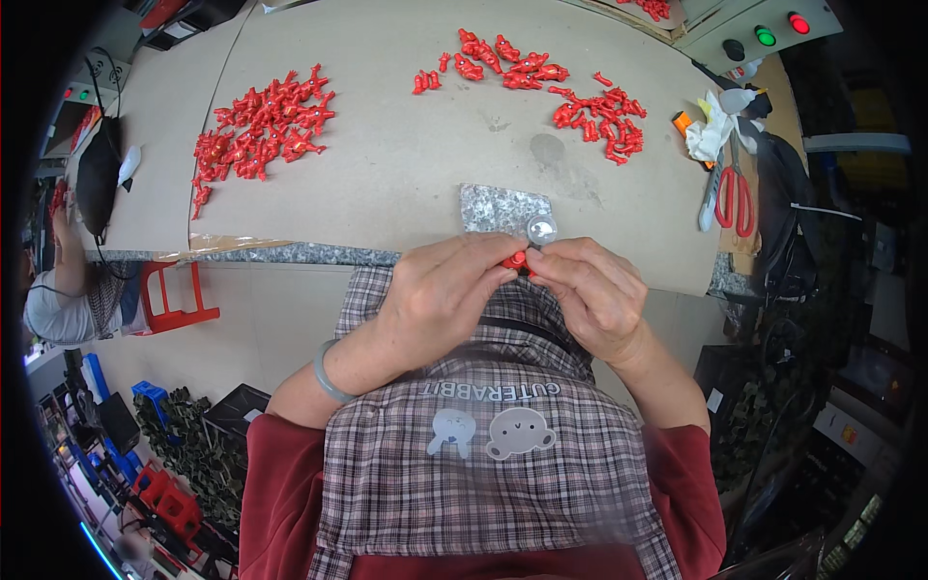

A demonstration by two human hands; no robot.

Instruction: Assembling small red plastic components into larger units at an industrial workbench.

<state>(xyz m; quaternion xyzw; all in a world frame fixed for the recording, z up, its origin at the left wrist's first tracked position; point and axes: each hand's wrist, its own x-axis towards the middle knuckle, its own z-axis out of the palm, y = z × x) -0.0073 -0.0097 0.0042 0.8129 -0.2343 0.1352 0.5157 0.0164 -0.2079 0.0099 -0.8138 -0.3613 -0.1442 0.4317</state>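
Observation:
At the near edge of the table, my left hand (440, 290) pinches a small red plastic piece (517, 260) between thumb and fingertips. My right hand (597, 292) closes on the same piece from the other side, and the fingers hide most of it. Just beyond the right fingertips sits a small round clear-and-silver thing (541, 228), whose kind I cannot make out. It lies against a grey speckled stone patch (498, 205) at the table edge.
A large heap of red figurines (261, 126) lies at the left. Smaller groups of red figurines (527, 70) and red pieces (609, 121) lie far right of centre. Red-handled scissors (737, 198) and crumpled white tissue (710, 130) are at the right edge. Another person (68, 290) sits far left.

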